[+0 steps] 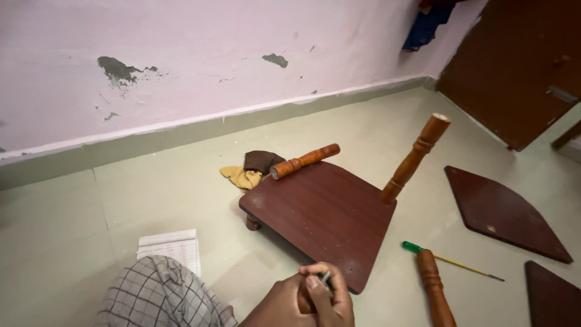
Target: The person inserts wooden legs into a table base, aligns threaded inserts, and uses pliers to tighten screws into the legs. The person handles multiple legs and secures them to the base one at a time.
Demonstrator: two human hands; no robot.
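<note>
A plain room in a home: pale tiled floor [151,200], pink wall [181,54] with peeling paint, brown wooden door [514,66] far right, furniture parts lying about.

Checked grey-white trouser leg [158,293] — bare hands [311,300].
</note>
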